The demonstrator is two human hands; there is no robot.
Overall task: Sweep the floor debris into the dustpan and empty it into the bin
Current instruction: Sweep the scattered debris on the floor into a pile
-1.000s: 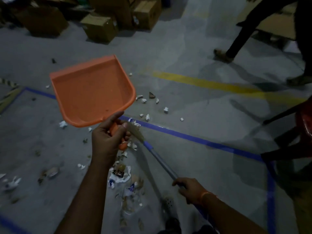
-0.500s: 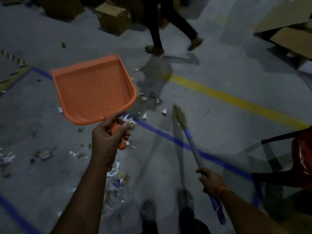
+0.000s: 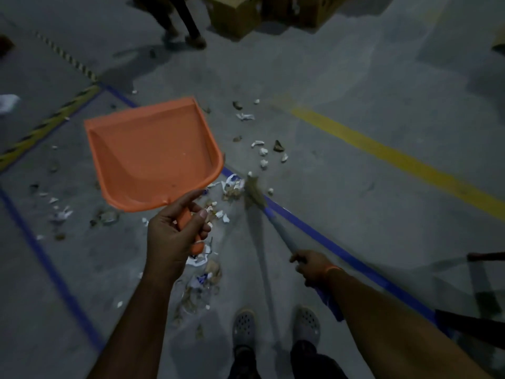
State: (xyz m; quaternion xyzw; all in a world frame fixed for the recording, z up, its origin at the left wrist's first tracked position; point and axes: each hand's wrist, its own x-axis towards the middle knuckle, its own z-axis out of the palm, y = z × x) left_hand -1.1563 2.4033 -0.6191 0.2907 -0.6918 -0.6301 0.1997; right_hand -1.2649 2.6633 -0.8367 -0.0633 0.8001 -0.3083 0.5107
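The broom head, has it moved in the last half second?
Yes. The broom head swung left, back toward the debris, and now sits on the blue floor line.

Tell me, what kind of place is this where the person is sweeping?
Probably a warehouse or factory floor. The bare concrete has painted lines, a yellow line and a blue line, plus hazard-striped tape, and cardboard boxes stand at the far side.

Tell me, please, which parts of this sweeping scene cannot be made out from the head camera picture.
- Bin: nowhere in the head view.
- Broom: bristle tip smeared by motion blur; handle end hidden behind the right hand and forearm.
- Floor debris: dim, too small to identify.
- Dustpan handle: mostly covered by the left hand.
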